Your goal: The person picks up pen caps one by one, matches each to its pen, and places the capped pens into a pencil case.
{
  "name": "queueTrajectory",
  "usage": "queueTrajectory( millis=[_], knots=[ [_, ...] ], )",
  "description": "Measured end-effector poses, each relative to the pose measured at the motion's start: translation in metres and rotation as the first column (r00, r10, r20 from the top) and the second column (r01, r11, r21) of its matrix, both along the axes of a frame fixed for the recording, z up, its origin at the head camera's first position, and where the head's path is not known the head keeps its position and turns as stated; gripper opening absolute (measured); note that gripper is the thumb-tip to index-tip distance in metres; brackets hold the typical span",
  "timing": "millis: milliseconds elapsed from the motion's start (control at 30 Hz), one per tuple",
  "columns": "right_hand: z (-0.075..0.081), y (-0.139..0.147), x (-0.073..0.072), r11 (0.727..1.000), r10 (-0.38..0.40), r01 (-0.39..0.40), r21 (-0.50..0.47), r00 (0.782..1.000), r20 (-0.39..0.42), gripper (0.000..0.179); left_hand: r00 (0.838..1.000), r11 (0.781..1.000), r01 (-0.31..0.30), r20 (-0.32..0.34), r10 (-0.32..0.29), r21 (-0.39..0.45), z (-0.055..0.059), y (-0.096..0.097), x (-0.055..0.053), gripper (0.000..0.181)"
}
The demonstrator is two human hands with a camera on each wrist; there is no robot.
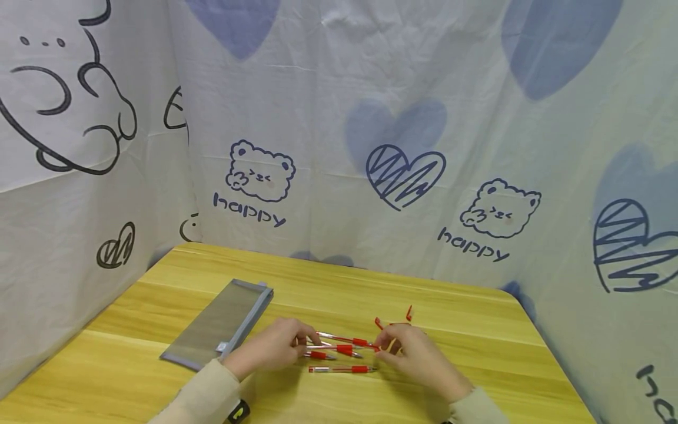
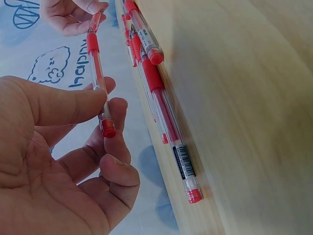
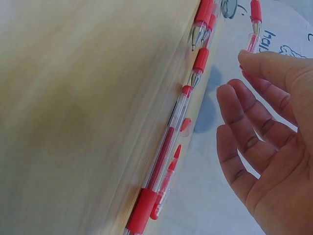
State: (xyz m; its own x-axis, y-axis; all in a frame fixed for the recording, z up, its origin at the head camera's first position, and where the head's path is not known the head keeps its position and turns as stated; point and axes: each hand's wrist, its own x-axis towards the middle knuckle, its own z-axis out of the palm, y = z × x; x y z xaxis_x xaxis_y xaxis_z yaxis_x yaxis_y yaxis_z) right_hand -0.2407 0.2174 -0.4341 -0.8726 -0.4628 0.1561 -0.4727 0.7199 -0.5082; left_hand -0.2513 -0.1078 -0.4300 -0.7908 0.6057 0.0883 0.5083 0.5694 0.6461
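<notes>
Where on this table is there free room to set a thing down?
Bare table lies between the right hand and the right edge, also behind the left hand, between the grey pouch and the red caps. Crowded: between the hands, where red pens lie, and just behind the right hand, among caps.

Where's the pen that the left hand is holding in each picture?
Head: pen, lower middle, between left hand and right hand.
Left wrist: pen, upper left, pinched in the left hand.
Right wrist: pen, top right, cut off by the picture's edge.
Shared landmark: right hand, near the pen's tip.
</notes>
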Motion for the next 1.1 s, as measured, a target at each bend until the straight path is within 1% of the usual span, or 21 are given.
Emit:
queueTrajectory(
  millis=[167, 300, 467, 600, 767, 933, 1100],
  knots=[
    [0.000, -0.005, 0.002, 1.000, 0.006, -0.006, -0.006, 1.000, -0.005, 0.007, 1.000, 1.000, -0.004, -0.001, 0.004, -0.012, -0.001, 0.000, 0.001, 0.042],
    [0.000, -0.007, 0.002, 1.000, 0.017, -0.017, -0.018, 1.000, -0.015, 0.007, 1.000, 1.000, 0.006, 0.003, -0.006, -0.010, -0.001, 0.000, 0.002, 0.044],
    [0.000, -0.009, 0.002, 0.999, 0.025, -0.026, -0.029, 1.000, -0.019, 0.007, 1.000, 1.000, 0.013, 0.005, -0.013, -0.014, -0.002, 0.001, 0.002, 0.041],
    [0.000, -0.011, 0.003, 0.999, 0.022, -0.021, -0.042, 1.000, 0.012, 0.007, 1.000, 1.000, 0.019, 0.007, -0.019, -0.016, -0.002, 0.002, 0.003, 0.041],
    [-0.001, -0.014, 0.003, 0.998, 0.011, -0.008, -0.062, 0.999, 0.048, 0.008, 0.999, 1.000, 0.018, 0.027, -0.018, -0.014, -0.001, 0.003, 0.003, 0.041],
    [-0.003, -0.015, 0.003, 0.996, -0.008, 0.013, -0.087, 0.998, 0.064, 0.008, 0.999, 1.000, 0.019, 0.038, -0.019, 0.005, 0.000, 0.002, 0.003, 0.032],
    [-0.003, -0.014, 0.003, 0.987, -0.031, 0.047, -0.153, 0.994, 0.107, 0.007, 1.000, 1.000, 0.007, 0.030, -0.007, 0.011, -0.001, 0.004, 0.001, 0.023]
  ],
)
